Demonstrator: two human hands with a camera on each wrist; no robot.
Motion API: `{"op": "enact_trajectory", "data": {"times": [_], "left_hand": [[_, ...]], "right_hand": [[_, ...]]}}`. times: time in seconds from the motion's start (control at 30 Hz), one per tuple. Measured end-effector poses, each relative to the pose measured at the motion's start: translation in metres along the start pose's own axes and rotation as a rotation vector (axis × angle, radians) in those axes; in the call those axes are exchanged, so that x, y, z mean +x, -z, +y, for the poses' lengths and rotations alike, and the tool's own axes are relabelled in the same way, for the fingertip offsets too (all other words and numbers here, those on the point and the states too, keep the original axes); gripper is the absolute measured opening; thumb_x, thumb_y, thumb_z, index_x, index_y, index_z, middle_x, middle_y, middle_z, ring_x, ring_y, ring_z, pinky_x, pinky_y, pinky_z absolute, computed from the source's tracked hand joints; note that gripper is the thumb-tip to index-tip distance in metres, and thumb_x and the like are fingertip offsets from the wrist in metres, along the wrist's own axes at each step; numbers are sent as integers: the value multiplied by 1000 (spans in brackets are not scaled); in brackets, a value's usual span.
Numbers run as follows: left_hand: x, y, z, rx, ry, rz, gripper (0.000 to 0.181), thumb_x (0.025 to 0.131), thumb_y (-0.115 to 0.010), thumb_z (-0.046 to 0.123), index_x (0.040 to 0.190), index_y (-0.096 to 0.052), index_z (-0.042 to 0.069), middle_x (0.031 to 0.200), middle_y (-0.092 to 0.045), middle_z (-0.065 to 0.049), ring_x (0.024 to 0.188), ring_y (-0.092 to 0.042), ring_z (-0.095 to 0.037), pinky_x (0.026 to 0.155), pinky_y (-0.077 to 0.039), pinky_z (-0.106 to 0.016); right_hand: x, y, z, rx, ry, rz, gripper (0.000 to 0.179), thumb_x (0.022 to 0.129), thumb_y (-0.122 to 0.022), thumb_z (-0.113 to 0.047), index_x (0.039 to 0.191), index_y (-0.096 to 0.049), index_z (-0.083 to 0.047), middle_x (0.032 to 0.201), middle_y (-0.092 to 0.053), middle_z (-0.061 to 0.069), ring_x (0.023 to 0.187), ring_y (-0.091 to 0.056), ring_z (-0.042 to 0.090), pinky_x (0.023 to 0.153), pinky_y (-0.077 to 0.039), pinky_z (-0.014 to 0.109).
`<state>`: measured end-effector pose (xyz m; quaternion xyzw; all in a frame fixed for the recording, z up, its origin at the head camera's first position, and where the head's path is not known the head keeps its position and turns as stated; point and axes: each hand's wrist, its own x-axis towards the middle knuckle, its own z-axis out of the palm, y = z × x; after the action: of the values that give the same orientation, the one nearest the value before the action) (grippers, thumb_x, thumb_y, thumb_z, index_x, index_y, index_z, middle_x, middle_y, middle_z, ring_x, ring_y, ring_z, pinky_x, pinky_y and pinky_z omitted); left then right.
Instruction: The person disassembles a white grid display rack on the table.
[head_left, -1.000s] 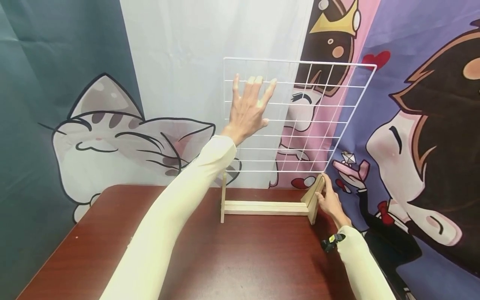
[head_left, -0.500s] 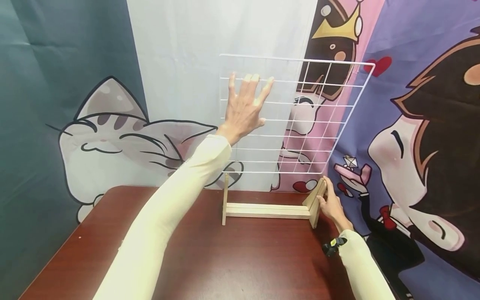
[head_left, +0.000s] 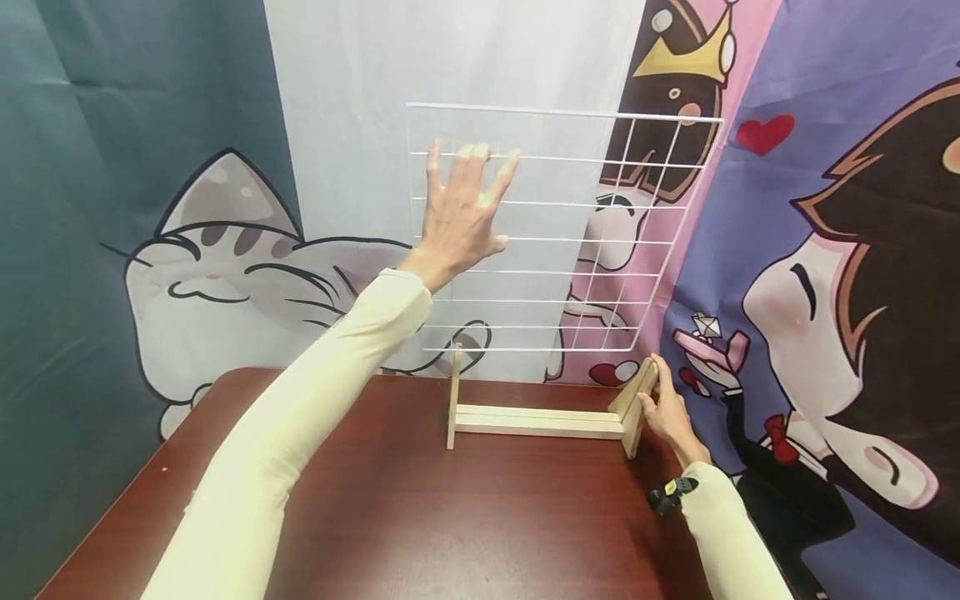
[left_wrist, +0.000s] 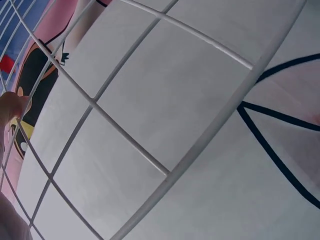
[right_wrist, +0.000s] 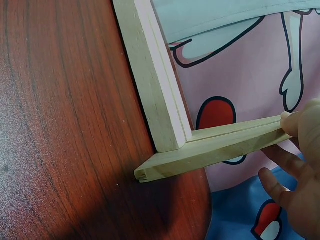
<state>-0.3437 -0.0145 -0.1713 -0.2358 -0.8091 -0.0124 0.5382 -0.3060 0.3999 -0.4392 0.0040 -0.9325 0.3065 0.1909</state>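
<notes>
My left hand (head_left: 457,221) holds a white wire grid panel (head_left: 562,112) upright, fingers spread over its left half with the tips at an upper wire. The left wrist view has its thick edge bar close up, with parts of fingers at the far left. The panel's lower edge is just above a pale wooden stand (head_left: 536,422), two side pieces joined by a crossbar, standing on the table. My right hand (head_left: 670,414) pinches the top of the stand's right side piece (right_wrist: 220,152). A groove runs along that piece in the right wrist view.
The reddish-brown table (head_left: 480,508) has a rounded back left corner. Behind it hangs a cloth backdrop (head_left: 465,50) with cartoon figures, close to the table's back and right edges. A small black device (head_left: 670,496) is at my right wrist.
My left hand has shifted left with the wire grid panel, whose left edge now reaches past the stand's left side piece. The right hand keeps its hold on the stand.
</notes>
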Motion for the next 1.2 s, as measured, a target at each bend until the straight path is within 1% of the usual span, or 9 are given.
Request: {"op": "enact_trajectory", "data": {"times": [0.07,0.17,0.27,0.43,0.63,0.8,1.0,1.1,1.2], "left_hand": [[-3,2,-4,-4,0,3,109,61,-89,45,154,-38,21,144,-45,-16,137,-38,-34,121,-10,-64],[-9,5,-10,-19,6,-12,109,61,-89,45,154,-38,21,144,-44,-17,138,-38,-35,121,-9,-64],[-15,8,-17,-42,20,-53,111,61,-90,46,155,-36,21,145,-43,-18,139,-36,-35,122,-6,-63],[-26,13,-30,-84,35,-123,114,61,-90,47,156,-33,20,147,-40,-19,141,-33,-36,123,-1,-62],[-37,19,-46,-107,43,-163,115,60,-92,47,155,-33,19,148,-39,-21,141,-33,-37,122,-1,-64],[-46,21,-56,-117,34,-194,115,59,-93,44,155,-34,17,147,-39,-22,140,-34,-38,122,1,-65],[-57,23,-66,-134,16,-202,112,59,-93,40,153,-37,14,144,-41,-24,137,-36,-40,120,-1,-69],[-62,25,-72,-142,22,-229,113,60,-93,39,154,-35,15,144,-39,-25,137,-35,-42,119,-2,-70],[-68,28,-77,-152,32,-264,116,58,-94,38,154,-34,16,145,-38,-26,138,-33,-43,118,-2,-72]], "right_hand": [[0,0,0,1,8,2,80,96,-56,-4,159,-12,-27,132,-58,33,119,-57,54,87,-44,71],[1,0,0,0,14,3,79,97,-56,-4,159,-13,-25,132,-58,33,119,-57,54,88,-44,71],[0,-1,0,-3,11,-5,80,97,-56,-4,159,-12,-25,133,-57,33,120,-56,55,88,-44,71],[-1,-2,0,-4,0,-10,82,97,-56,-5,160,-9,-30,135,-56,32,121,-56,54,88,-43,71],[-1,-3,1,1,18,5,82,96,-57,-5,160,-11,-30,134,-56,32,120,-56,54,88,-44,70],[-1,-2,1,6,8,1,82,97,-57,-6,160,-10,-32,136,-55,31,122,-56,53,90,-44,70],[-1,-1,0,2,-13,-15,83,97,-55,-5,160,-8,-31,138,-54,31,123,-54,54,90,-43,71],[0,-1,-1,0,-9,-10,82,97,-56,-4,160,-10,-29,137,-54,31,122,-55,54,90,-43,71],[0,0,-2,-4,-10,-8,82,96,-56,-4,160,-10,-29,136,-55,31,121,-56,54,89,-44,71]]}}
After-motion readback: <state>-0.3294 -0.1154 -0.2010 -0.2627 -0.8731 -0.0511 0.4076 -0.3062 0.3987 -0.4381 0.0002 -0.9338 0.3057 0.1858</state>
